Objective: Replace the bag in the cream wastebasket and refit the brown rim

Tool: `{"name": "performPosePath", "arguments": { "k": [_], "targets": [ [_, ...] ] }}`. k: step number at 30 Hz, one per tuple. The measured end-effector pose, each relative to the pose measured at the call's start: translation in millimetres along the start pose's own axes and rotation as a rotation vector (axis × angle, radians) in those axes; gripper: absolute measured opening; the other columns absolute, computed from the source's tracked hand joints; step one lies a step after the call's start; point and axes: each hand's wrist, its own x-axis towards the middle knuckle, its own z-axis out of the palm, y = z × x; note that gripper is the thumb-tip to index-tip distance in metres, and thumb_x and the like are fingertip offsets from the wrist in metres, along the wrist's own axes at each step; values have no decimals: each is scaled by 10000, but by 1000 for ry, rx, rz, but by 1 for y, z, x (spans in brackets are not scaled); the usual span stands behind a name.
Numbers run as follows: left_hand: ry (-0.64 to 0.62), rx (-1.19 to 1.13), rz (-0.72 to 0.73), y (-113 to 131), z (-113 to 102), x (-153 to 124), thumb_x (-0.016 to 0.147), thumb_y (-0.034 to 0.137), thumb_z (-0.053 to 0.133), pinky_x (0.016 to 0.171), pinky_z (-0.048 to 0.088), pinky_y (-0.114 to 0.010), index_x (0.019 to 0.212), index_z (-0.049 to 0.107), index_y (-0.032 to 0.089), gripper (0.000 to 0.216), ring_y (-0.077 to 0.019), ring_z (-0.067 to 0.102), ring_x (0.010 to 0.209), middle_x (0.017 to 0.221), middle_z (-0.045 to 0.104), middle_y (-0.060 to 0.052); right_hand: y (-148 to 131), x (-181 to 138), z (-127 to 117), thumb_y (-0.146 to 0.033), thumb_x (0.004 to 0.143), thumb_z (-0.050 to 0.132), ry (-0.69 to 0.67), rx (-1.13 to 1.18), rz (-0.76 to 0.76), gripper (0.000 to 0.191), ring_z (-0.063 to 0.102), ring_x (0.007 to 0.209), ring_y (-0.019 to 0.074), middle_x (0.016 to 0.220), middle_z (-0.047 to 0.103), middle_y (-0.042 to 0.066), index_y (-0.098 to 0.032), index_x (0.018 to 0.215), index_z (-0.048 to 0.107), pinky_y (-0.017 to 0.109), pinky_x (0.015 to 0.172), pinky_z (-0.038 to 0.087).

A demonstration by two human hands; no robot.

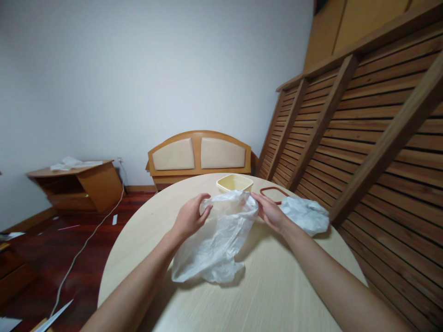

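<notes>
A thin, translucent white plastic bag [218, 244] hangs crumpled over the round table, its mouth facing up. My right hand [272, 214] pinches the bag's upper right edge. At the bag's upper left edge is my left hand [192, 214], with thumb and fingers curved and a gap between them; it looks open there. Just behind the bag stands a pale yellow plastic container [235, 180], its lower front hidden by the bag. Right of it lies a brown rectangular ring [273, 188], partly covered by my right hand and a second crumpled plastic bag [306, 216].
The round, light wood table [277, 290] fills the space before me. Beyond it stands a padded headboard [199, 154] against the wall. Slatted wooden panels [374, 129] lean along the right. A low cabinet [79, 184] and a white cable [86, 242] are at left.
</notes>
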Motion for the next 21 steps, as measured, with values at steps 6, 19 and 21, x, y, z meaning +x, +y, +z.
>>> {"name": "performPosePath", "arguments": {
  "k": [6,19,21],
  "targets": [
    [-25,-24,-95,-4,2,2,956,377,508,666,443,-287,920,638,212,214,-194,650,747,830,713,-31,-2,-4,4,-417,828,689,-46,28,29,220,710,795,200,829,751,41,-198,844,695,284,688,572],
    [72,-64,-378,-19,-4,9,890,347,534,719,470,-296,903,662,195,199,-211,677,802,888,740,-59,2,1,-7,-450,748,794,-11,-68,21,409,629,695,136,821,690,-12,-211,1022,608,224,594,476],
    [69,-27,-380,-19,-4,8,889,313,534,722,483,-299,1001,643,194,196,-208,685,826,983,736,-65,4,2,-8,-512,788,728,19,-243,-28,410,637,704,157,827,701,9,-197,1023,613,252,609,482]
  ]
}}
